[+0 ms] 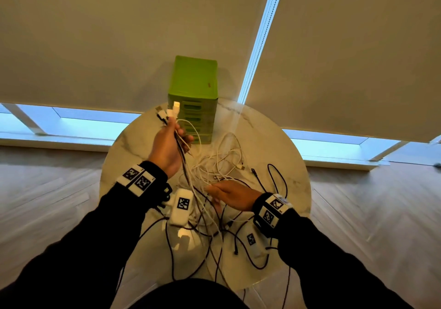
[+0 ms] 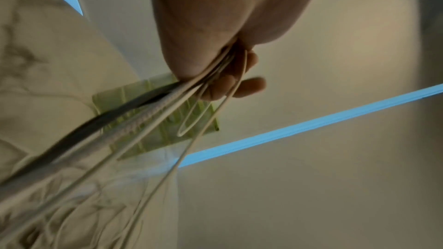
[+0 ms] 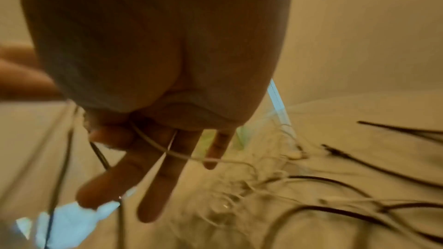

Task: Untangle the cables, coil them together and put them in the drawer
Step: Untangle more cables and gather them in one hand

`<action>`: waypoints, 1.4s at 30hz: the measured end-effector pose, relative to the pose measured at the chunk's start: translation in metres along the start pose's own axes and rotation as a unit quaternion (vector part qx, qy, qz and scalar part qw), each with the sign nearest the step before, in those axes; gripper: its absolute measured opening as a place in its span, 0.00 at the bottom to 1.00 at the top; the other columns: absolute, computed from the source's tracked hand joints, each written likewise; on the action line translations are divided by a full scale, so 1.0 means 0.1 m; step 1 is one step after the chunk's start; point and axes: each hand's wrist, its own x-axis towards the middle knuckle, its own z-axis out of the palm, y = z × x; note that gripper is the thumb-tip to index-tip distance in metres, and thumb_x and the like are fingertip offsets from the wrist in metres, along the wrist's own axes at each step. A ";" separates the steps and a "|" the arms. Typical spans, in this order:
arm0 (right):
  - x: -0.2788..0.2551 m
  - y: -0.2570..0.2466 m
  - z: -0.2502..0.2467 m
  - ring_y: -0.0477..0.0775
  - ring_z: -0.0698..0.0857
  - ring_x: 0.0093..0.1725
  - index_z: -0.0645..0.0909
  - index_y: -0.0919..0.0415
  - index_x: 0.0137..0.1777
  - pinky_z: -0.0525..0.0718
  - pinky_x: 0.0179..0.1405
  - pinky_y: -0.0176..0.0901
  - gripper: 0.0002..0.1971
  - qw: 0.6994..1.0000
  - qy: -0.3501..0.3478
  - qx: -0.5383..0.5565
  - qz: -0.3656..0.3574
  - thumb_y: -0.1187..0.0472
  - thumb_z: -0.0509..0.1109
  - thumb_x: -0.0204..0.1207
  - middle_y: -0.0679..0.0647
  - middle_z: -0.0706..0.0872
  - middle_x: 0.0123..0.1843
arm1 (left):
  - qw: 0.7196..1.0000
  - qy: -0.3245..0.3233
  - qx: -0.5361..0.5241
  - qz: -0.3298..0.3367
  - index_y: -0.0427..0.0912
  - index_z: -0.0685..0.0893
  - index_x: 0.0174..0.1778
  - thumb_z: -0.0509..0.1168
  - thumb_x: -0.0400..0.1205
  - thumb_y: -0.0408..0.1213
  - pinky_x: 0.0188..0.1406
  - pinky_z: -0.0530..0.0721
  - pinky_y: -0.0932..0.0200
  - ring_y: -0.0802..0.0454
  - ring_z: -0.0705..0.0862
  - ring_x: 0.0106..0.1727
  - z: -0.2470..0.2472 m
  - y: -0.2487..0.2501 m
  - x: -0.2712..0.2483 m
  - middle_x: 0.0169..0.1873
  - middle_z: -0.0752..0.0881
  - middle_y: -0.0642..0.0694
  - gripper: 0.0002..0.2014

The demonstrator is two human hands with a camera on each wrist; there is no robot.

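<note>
our left hand is raised above the table, fingers curled tight round a bunch of white and black cables, plug ends sticking up past the thumb. our right hand hovers low over the tangle, fingers straight and spread, one thin white strand lying across them. the rest of the cables sprawl over the table, and the green drawer unit stands at its far edge.

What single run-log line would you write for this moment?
stage: untangling | left hand: grips cable ends, raised | right hand: open, in tangle | drawer unit: no drawer open
</note>
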 end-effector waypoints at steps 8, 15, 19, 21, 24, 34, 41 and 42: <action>-0.48 0.74 -0.11 0.50 0.79 0.31 0.74 0.49 0.34 0.78 0.44 0.47 0.22 0.980 0.085 -0.010 0.181 0.44 0.54 0.89 0.49 0.79 0.30 | 0.987 0.023 0.082 0.139 0.50 0.70 0.38 0.49 0.93 0.52 0.22 0.61 0.66 0.61 0.65 0.21 -0.25 0.48 0.12 0.25 0.71 0.57 0.19; -0.08 0.17 -0.52 0.59 0.79 0.39 0.75 0.60 0.38 0.75 0.43 0.52 0.22 0.952 0.283 -0.053 0.102 0.46 0.56 0.90 0.57 0.81 0.35 | 0.939 -0.086 0.305 0.132 0.46 0.77 0.68 0.50 0.94 0.47 0.37 0.72 0.62 0.58 0.69 0.36 -0.04 -0.19 -0.11 0.38 0.71 0.51 0.15; 0.01 -0.24 -0.56 0.55 0.80 0.37 0.74 0.53 0.38 0.76 0.42 0.47 0.19 0.966 0.256 -0.044 0.011 0.47 0.56 0.90 0.55 0.81 0.36 | 0.936 -0.092 0.338 0.041 0.49 0.81 0.52 0.53 0.90 0.58 0.37 0.73 0.57 0.55 0.72 0.33 0.04 -0.34 -0.20 0.34 0.75 0.53 0.18; 0.00 -0.34 -0.55 0.47 0.80 0.36 0.74 0.42 0.40 0.76 0.41 0.41 0.15 0.974 0.217 -0.056 -0.019 0.46 0.55 0.90 0.49 0.82 0.36 | 0.945 -0.125 0.302 -0.022 0.47 0.81 0.49 0.54 0.88 0.63 0.28 0.64 0.59 0.57 0.66 0.26 0.11 -0.33 -0.22 0.28 0.69 0.54 0.22; -0.08 -0.36 -0.53 0.48 0.83 0.40 0.79 0.44 0.53 0.78 0.43 0.42 0.13 0.980 0.171 -0.090 -0.040 0.45 0.54 0.90 0.46 0.85 0.41 | 0.952 -0.163 0.248 -0.072 0.46 0.77 0.39 0.60 0.90 0.53 0.23 0.59 0.60 0.55 0.62 0.24 0.22 -0.31 -0.26 0.25 0.68 0.50 0.17; -0.98 0.11 -0.75 0.60 0.84 0.39 0.73 0.52 0.58 0.81 0.44 0.54 0.14 0.940 0.297 -0.111 0.124 0.45 0.51 0.90 0.54 0.84 0.40 | 0.947 -0.179 0.265 0.009 0.43 0.81 0.50 0.58 0.91 0.49 0.23 0.69 0.67 0.60 0.70 0.25 0.82 -0.59 -0.41 0.32 0.72 0.54 0.14; -1.97 0.98 -0.47 0.70 0.86 0.45 0.69 0.55 0.58 0.83 0.47 0.58 0.09 0.880 0.267 -0.098 0.380 0.52 0.51 0.90 0.66 0.87 0.50 | 0.950 -0.259 0.144 -0.101 0.39 0.80 0.45 0.55 0.89 0.35 0.19 0.58 0.65 0.57 0.72 0.25 1.22 -0.85 -0.62 0.30 0.75 0.50 0.10; -2.08 1.10 -0.35 0.71 0.86 0.47 0.69 0.53 0.59 0.84 0.49 0.59 0.07 0.871 0.262 -0.092 0.405 0.54 0.52 0.90 0.66 0.87 0.52 | 0.945 -0.271 0.150 -0.109 0.39 0.80 0.46 0.56 0.88 0.35 0.20 0.58 0.65 0.56 0.73 0.27 1.25 -0.89 -0.65 0.30 0.76 0.50 0.09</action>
